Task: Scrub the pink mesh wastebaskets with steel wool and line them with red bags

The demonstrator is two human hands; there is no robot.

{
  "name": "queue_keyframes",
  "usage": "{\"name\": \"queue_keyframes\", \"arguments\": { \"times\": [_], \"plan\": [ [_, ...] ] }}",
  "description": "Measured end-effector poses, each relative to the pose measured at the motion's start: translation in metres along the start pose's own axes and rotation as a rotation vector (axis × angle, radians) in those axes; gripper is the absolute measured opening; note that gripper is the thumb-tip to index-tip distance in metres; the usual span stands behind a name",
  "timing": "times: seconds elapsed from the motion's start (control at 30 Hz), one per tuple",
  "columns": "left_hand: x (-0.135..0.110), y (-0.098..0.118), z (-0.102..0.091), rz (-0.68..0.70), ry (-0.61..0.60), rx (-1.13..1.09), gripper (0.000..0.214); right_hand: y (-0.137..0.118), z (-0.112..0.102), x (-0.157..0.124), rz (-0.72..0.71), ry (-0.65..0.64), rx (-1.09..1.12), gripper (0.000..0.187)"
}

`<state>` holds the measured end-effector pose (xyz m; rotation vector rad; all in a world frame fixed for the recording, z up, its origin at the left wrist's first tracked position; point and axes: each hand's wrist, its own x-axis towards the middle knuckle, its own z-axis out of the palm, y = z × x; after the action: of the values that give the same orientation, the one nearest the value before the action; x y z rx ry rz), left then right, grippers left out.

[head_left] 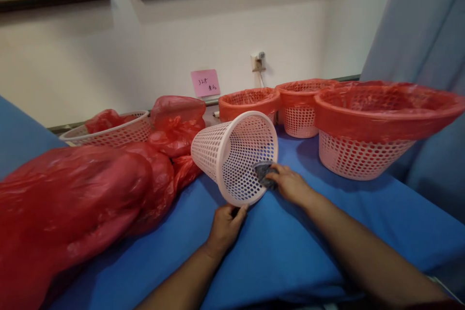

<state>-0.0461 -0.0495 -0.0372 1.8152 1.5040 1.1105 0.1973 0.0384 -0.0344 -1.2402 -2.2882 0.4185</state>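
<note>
A pale pink perforated plastic wastebasket (210, 147) lies tipped on its side on the blue cloth (305, 247), its mouth turned toward me. My left hand (225, 227) grips the lower rim, thumb on the outside near edge. In my right hand (288, 183) is a bunched dark grey rag (265, 174), pressed at the right inner side of the basket's mouth. Part of the rag is hidden by my fingers. No bag lines this basket.
Red plastic bags (90, 189) are heaped at the left, before a white basket (127, 128). Along the back and right stand three baskets lined with red bags, the largest (363, 155) at right. A wall socket (258, 62) and a pink note (205, 82) are behind; a blue curtain (428, 48) hangs right.
</note>
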Motion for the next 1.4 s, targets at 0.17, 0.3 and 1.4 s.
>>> {"name": "queue_keyframes", "arguments": {
  "times": [0.17, 0.3, 1.4],
  "plan": [
    [0.005, 0.001, -0.004, 0.024, 0.131, -0.027, 0.033, -0.007, 0.004, -0.001, 0.025, 0.018, 0.013, 0.05],
    [0.007, -0.005, -0.005, 0.009, 0.144, -0.074, 0.035, -0.029, 0.022, -0.001, -0.272, -0.116, 0.413, 0.066],
    [0.012, -0.013, -0.003, -0.056, -0.008, -0.125, 0.029, -0.036, 0.022, 0.0, -0.3, -0.126, 0.356, 0.067]
  ]
}}
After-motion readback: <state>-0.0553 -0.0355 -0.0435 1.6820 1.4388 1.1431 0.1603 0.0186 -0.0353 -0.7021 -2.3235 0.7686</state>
